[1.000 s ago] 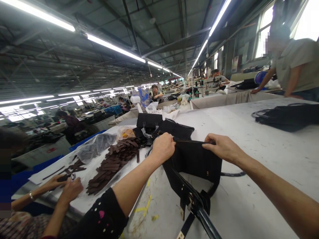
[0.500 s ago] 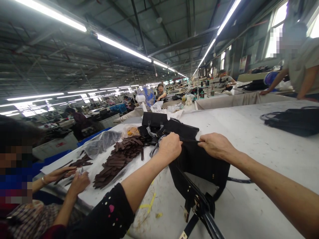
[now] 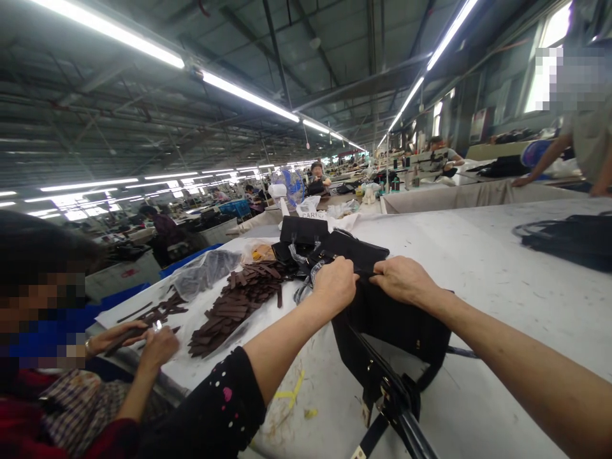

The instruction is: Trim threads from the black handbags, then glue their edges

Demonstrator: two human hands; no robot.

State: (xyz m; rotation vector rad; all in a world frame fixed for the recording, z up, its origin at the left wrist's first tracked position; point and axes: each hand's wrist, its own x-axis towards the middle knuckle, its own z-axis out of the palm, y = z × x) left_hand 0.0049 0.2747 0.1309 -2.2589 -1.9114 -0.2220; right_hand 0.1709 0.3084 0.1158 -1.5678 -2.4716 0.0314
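A black handbag (image 3: 396, 325) lies on the white table (image 3: 502, 299) in front of me, its straps and metal fittings trailing toward me. My left hand (image 3: 337, 284) is closed on the bag's top edge at the left. My right hand (image 3: 401, 279) is closed on the same edge, only a few centimetres to the right. The two hands nearly meet over the bag's opening.
More black bags (image 3: 329, 245) are stacked just behind. A heap of brown leather strips (image 3: 239, 303) and clear plastic bags (image 3: 203, 271) lie to the left, where a seated co-worker's hands (image 3: 143, 341) handle strips. Another black bag (image 3: 568, 239) lies far right, near a standing person (image 3: 590, 137).
My right hand has slid left along the bag's top edge until it is close to my left hand. The camera has shifted, so the scene sits further right.
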